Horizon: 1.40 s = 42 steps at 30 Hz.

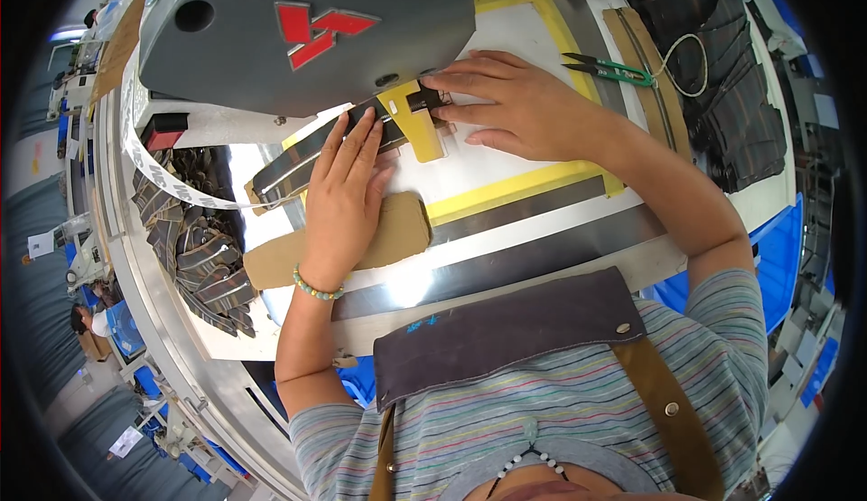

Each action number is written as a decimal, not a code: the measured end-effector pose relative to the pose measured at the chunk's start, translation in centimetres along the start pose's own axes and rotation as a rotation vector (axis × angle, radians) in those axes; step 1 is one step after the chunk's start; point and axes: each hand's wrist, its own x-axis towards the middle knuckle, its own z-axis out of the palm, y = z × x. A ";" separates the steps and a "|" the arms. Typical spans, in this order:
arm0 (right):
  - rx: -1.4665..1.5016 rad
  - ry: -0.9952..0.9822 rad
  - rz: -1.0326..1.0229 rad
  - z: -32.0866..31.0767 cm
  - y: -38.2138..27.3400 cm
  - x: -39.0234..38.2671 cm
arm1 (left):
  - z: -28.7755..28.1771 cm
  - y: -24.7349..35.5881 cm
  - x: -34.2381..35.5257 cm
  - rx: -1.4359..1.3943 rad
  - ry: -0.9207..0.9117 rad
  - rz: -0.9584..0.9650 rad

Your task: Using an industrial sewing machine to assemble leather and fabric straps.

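Observation:
Under a large grey sewing machine head (307, 36) lies a dark striped fabric strip (293, 169) with a light line along it. My left hand (348, 189) rests on the strip with its fingers stretched out flat. My right hand (524, 108) is on the other side of a yellow plate (423, 137), its fingers extended and apart, the tips at a small dark piece (423, 100) beside the plate. Neither hand is wrapped round anything. The needle area is hidden by the machine head. A brown cardboard piece (397, 230) lies under my left wrist.
Green thread snips (614, 71) lie right of my right hand, by a brown strip (646, 76). Dark fabric pieces are piled at far right (722, 94) and left (203, 257). A white printed tape (163, 176) hangs at left. Blue bins (781, 266) stand below the table.

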 end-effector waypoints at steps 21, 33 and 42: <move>-0.060 -0.056 -0.001 -0.3 0.0 0.0 | -1.0 -0.4 0.1 -0.052 -0.068 0.036; -0.042 -0.076 0.038 -1.0 -0.4 0.0 | -0.9 -0.6 0.2 -0.021 -0.051 0.059; -0.024 -0.106 -0.002 -0.8 -0.6 0.0 | -0.9 -0.6 0.3 -0.024 -0.068 0.037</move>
